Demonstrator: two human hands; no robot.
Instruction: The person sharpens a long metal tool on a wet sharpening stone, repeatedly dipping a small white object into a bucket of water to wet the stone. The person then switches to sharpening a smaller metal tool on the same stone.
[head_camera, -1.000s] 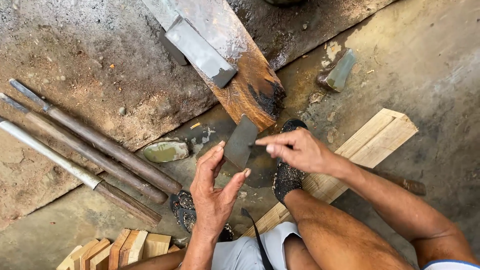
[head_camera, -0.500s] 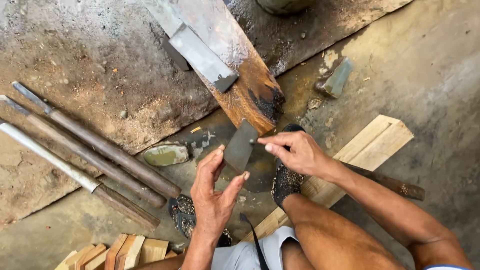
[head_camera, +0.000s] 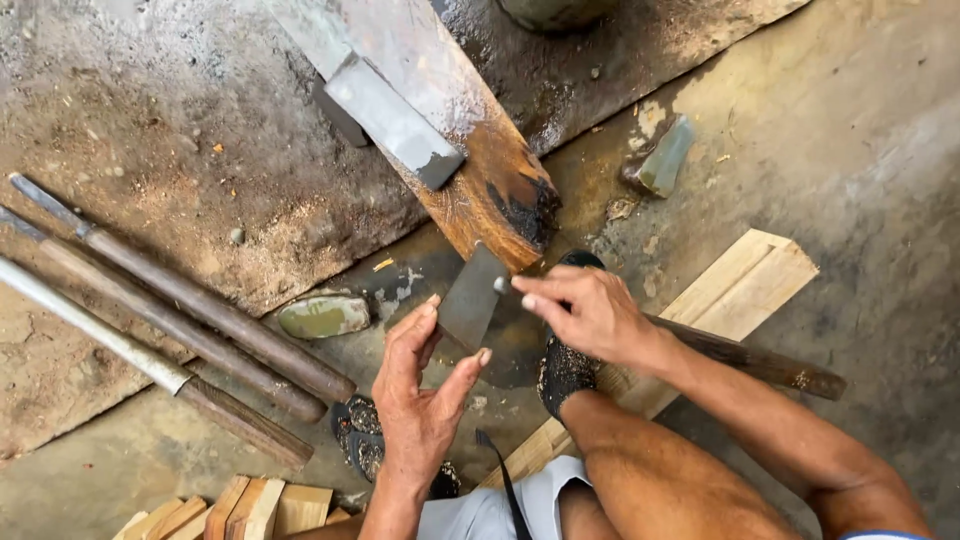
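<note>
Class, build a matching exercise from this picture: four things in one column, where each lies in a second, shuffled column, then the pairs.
1. metal blade
2. greenish stone
3. long-handled tools
4. wooden blocks

A. bottom edge, left of the knee
B. between the left hand and the right hand
C. side by side, far left
D. on the floor, left of the hands

Pairs: 1-B, 2-D, 3-C, 4-A

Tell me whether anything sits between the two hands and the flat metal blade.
Nothing visible does. The left hand and the right hand both touch the metal blade directly, the left from below, the right fingertips on its upper edge.
</note>
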